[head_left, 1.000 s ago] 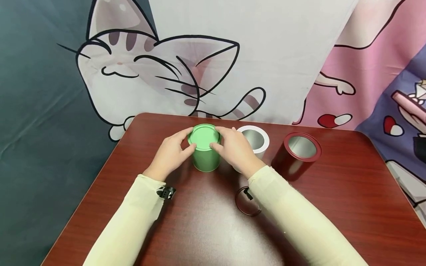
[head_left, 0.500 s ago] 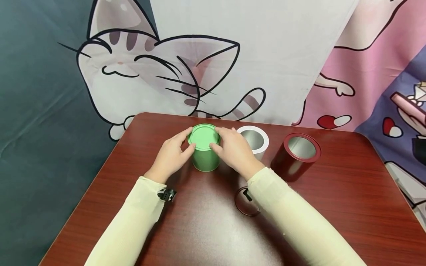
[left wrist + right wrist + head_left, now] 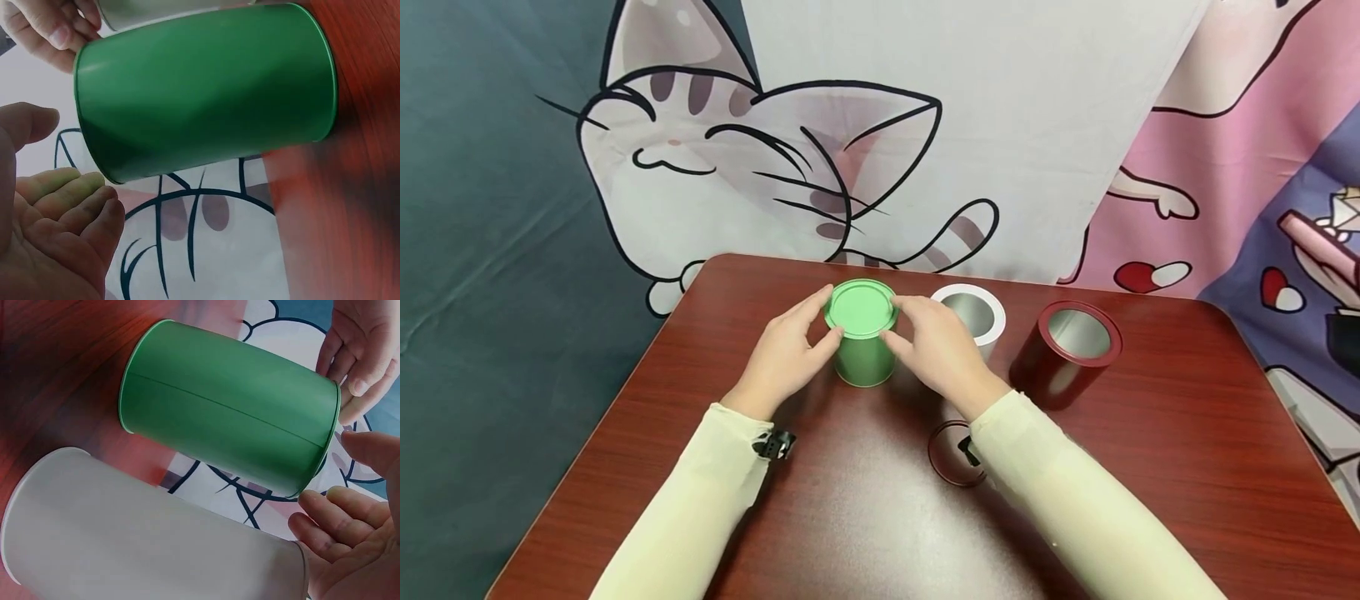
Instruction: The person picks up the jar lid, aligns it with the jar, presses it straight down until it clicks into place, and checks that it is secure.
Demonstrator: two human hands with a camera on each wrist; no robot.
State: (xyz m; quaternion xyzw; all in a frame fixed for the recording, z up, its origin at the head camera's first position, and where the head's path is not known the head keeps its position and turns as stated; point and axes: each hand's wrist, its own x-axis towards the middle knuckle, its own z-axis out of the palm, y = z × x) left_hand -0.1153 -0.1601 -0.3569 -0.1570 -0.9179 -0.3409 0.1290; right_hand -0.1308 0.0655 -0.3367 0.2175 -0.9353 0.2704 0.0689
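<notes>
In the head view a green can (image 3: 865, 362) with a green lid (image 3: 862, 308) on top stands upright near the table's far side. My left hand (image 3: 778, 358) lies at the left of its rim, fingers fairly straight; in the left wrist view the fingertips (image 3: 94, 181) come close to the rim and the thumb is apart from it. At the right of the rim is my right hand (image 3: 943, 350), thumb and fingers spread. Its fingertips (image 3: 309, 499) are at or just beside the rim in the right wrist view; contact is hard to tell.
An open white can (image 3: 992, 321), partly behind my right hand, stands right of the green one. Further right is an open dark red can (image 3: 1060, 367). A dark red ring (image 3: 943, 475) lies on the wooden table (image 3: 850, 500) near my right wrist. A cartoon cloth hangs behind.
My right hand has shifted slightly to the right and toward me, loosening from the rim. My left hand has barely moved, and the green can stands where it was.
</notes>
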